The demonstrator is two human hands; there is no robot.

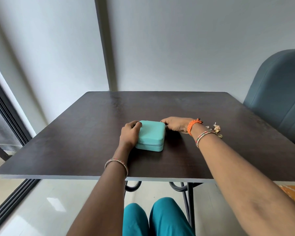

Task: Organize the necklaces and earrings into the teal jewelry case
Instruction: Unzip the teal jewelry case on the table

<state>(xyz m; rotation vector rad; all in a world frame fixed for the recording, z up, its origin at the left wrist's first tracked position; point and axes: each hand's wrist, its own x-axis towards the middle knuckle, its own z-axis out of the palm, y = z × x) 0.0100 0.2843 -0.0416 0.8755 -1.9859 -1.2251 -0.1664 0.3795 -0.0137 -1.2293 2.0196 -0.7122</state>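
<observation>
The teal jewelry case [152,134] lies closed on the dark table [92,133], its zip line running round the front. My left hand [129,132] grips the case's left side, thumb on the lid. My right hand [174,124] is at the case's far right corner, fingertips pinched against it; what they hold is too small to tell. A small pile of gold earrings and chain [215,129] lies on the table behind my right wrist, partly hidden by it.
A blue-grey chair [278,97] stands at the table's right side. A wall runs close behind the table's far edge. A dark window frame [5,109] is at the left. My knees are below the near edge.
</observation>
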